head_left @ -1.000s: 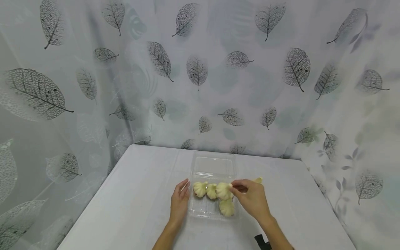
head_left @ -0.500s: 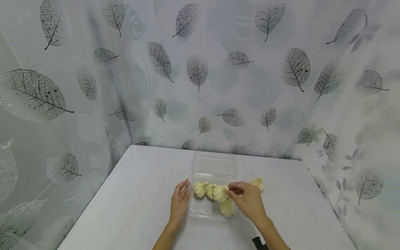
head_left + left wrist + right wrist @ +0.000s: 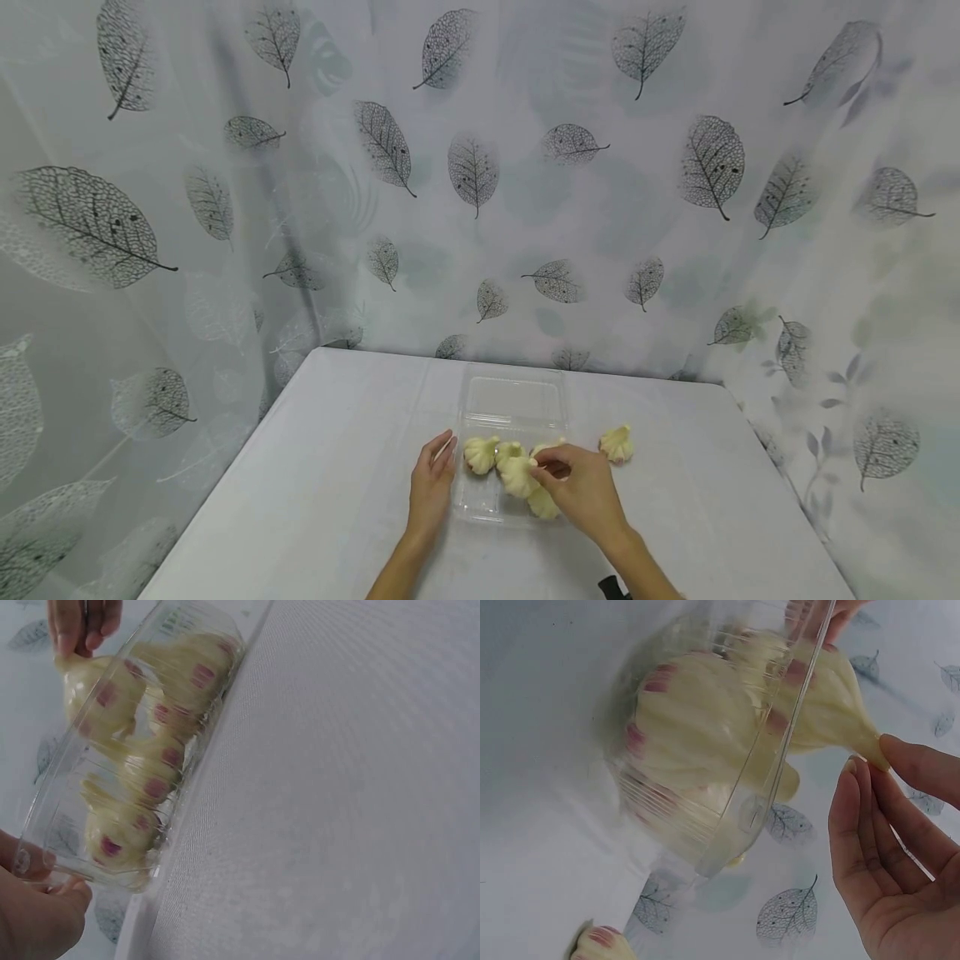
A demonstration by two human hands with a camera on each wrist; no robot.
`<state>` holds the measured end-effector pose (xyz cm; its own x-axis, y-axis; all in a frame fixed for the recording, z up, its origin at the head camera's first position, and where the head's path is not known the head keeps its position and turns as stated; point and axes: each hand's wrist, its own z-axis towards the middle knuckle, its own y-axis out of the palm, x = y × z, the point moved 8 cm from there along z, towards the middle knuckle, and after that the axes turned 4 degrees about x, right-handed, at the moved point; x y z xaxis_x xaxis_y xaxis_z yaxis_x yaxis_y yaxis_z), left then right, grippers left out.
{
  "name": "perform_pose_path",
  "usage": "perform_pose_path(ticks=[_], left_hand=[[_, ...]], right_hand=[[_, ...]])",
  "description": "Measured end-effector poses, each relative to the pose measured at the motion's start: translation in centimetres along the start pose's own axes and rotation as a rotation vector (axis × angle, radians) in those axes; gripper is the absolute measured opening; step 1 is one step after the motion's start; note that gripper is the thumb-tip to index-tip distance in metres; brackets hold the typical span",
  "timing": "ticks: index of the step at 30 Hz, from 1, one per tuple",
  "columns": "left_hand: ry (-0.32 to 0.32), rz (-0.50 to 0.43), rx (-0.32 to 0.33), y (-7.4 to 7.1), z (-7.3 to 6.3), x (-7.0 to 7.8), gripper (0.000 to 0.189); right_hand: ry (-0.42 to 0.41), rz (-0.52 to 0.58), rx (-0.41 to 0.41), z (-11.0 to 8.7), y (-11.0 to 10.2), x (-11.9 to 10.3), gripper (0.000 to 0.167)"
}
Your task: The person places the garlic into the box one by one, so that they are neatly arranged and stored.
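My right hand (image 3: 585, 487) pinches a garlic bulb (image 3: 516, 477) by its stem between thumb and fingertips, over the clear plastic container (image 3: 480, 504). The right wrist view shows that stem end between the fingertips, with the held bulb (image 3: 817, 705) partly behind the clear wall. Several other pale bulbs with pinkish patches sit inside, among them one at the left (image 3: 480, 455) and a front one (image 3: 542, 505), partly covered by the held bulb. At the container's left side, my left hand (image 3: 432, 483) holds the rim, thumb and fingers on it in the left wrist view.
One more garlic bulb (image 3: 617, 444) lies on the white table (image 3: 337, 467) right of the container. The container's clear lid (image 3: 513, 396) is folded back behind it. A leaf-print curtain (image 3: 480, 233) hangs along the table's back. A black object (image 3: 611, 587) shows by the right forearm.
The right hand has carried its garlic bulb left and toward the front over the container, uncovering the back-right bulb and the one on the table. The left hand has stayed in place.
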<state>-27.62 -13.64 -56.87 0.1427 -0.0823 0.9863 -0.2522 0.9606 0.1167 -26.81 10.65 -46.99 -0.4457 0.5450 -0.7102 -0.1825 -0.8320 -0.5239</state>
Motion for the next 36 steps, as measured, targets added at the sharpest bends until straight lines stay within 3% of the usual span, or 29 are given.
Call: perform_pose_path(ticks=[14,21,36], left_hand=[[-0.042,-0.006,0.018,0.0,0.2,-0.4,0.048],[-0.042,-0.011,0.015,0.1,0.2,-0.5,0.047],[-0.028,0.012,0.021,-0.1,0.3,-0.5,0.046]], right_hand=[[-0.008,-0.052,-0.063,-1.0,2.2,0.1,0.018],[-0.053,-0.085,-0.071,-1.3,2.8,0.0,0.016],[-0.067,-0.109,-0.11,-1.7,3.8,0.2,0.016]])
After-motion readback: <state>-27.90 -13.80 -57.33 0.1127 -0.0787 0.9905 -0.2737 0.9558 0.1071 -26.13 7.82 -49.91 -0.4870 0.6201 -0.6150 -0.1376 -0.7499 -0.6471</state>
